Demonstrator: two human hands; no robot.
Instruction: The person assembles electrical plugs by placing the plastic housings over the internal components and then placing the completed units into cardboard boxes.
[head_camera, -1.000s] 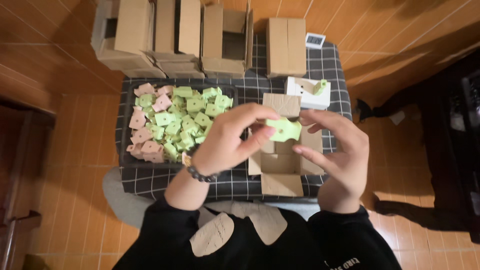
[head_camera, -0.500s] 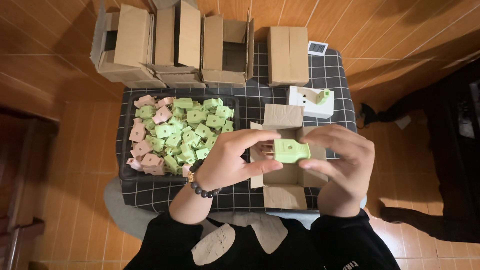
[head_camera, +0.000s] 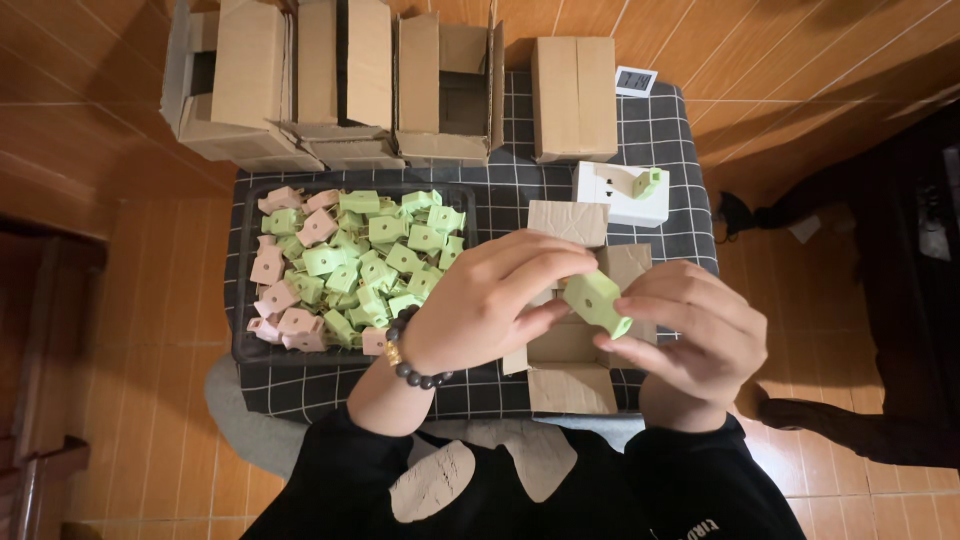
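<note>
Head view, looking down. Both hands hold one green plastic piece (head_camera: 597, 302) above a small open cardboard box (head_camera: 570, 350) on the checked tablecloth (head_camera: 520, 195). Left hand (head_camera: 490, 305), beaded bracelet at the wrist, pinches the piece's upper left end; right hand (head_camera: 690, 330) grips its lower right end with thumb and fingers. Piece tilted, clear of the box floor. Left of the hands: black tray (head_camera: 250, 345) heaped with green and pink pieces. Behind: white holder (head_camera: 615, 195) carrying one green piece, then a row of cardboard cartons (head_camera: 440, 80).
</note>
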